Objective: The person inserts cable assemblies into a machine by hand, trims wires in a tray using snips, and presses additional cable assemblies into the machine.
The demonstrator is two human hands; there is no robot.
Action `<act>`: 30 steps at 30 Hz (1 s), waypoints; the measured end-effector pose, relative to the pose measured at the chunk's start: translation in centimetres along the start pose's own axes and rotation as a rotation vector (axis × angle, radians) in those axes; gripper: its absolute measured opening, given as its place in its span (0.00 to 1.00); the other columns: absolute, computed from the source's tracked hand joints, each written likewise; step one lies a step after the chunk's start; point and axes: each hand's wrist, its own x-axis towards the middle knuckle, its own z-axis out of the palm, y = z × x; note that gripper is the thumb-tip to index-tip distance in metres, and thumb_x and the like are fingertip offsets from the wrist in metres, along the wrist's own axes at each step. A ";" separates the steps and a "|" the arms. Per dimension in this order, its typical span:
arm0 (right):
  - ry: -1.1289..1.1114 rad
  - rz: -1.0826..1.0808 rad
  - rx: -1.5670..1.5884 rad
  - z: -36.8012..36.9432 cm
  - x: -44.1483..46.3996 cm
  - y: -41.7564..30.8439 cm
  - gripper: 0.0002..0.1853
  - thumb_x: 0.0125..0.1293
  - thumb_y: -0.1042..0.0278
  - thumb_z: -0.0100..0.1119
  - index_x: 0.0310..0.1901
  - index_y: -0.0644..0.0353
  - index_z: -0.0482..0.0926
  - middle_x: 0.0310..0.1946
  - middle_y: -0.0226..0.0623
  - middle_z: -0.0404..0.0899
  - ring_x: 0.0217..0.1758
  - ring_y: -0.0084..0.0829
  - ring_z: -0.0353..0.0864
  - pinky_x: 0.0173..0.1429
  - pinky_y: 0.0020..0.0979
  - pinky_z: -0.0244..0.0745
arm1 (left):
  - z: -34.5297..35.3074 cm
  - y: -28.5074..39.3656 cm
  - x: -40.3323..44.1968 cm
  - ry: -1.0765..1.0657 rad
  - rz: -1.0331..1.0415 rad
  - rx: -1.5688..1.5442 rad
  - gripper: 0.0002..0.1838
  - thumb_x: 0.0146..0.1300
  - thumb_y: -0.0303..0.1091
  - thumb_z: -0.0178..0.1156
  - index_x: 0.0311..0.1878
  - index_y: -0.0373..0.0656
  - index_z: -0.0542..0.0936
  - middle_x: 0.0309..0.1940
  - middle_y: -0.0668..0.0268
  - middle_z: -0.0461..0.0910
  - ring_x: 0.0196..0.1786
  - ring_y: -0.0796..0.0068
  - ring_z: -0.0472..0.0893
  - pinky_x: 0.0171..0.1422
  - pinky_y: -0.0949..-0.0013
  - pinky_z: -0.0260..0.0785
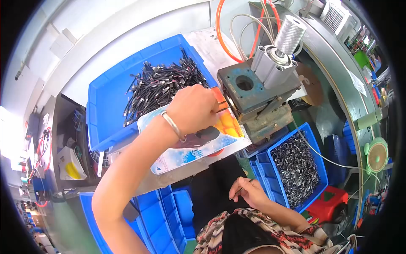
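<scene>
My left hand [196, 108], with a bracelet at the wrist, is over a printed sheet [182, 156] at the front of the bench. Its fingers are closed on a short thin black piece [222, 106] that points toward the metal press [241, 86]. The piece looks like the short black cables [163, 86] with metallic ends heaped in the blue tray [112, 91] beyond my wrist. Low near my lap, my right hand [249, 192] pinches a thin dark strip [237, 191]; its exact kind is too small to make out.
A silver air cylinder [277, 63] with hoses tops the press. Below right, a blue crate [322, 169] holds many small dark and metallic parts. A red stool [327, 205] stands beside it. More blue bins [154, 220] sit below the bench at left. A green fan [376, 155] is at far right.
</scene>
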 end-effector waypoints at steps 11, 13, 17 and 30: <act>-0.025 -0.028 0.013 0.3 0.1 0.0 0.22 0.68 0.56 0.38 0.28 0.67 0.75 0.27 0.43 0.76 0.28 0.28 0.74 0.31 0.26 0.70 | -0.1 -0.3 1.7 -0.165 -0.037 -0.335 0.04 0.38 0.26 0.56 0.20 0.36 0.78 0.11 0.65 0.73 0.14 0.77 0.72 0.22 0.75 0.65; -0.005 -0.024 -0.011 0.2 0.1 0.1 0.22 0.68 0.56 0.39 0.27 0.66 0.73 0.26 0.44 0.76 0.27 0.29 0.74 0.31 0.27 0.70 | -0.2 -0.3 1.5 -0.161 -0.036 -0.358 0.05 0.39 0.26 0.56 0.22 0.37 0.78 0.11 0.65 0.73 0.14 0.76 0.71 0.23 0.75 0.65; 0.001 -0.030 -0.024 -0.1 0.0 0.2 0.22 0.68 0.55 0.39 0.27 0.66 0.72 0.26 0.44 0.75 0.27 0.30 0.74 0.31 0.27 0.70 | -0.3 -0.4 1.0 -0.133 0.008 -0.320 0.09 0.40 0.28 0.57 0.28 0.38 0.81 0.13 0.63 0.74 0.15 0.73 0.72 0.24 0.74 0.66; -0.016 0.012 -0.027 -0.2 0.3 0.5 0.22 0.68 0.56 0.38 0.28 0.68 0.72 0.27 0.44 0.74 0.29 0.31 0.74 0.32 0.28 0.70 | 0.5 -0.8 1.1 -0.094 0.121 -0.246 0.15 0.39 0.29 0.56 0.35 0.44 0.82 0.14 0.54 0.71 0.16 0.63 0.71 0.24 0.68 0.64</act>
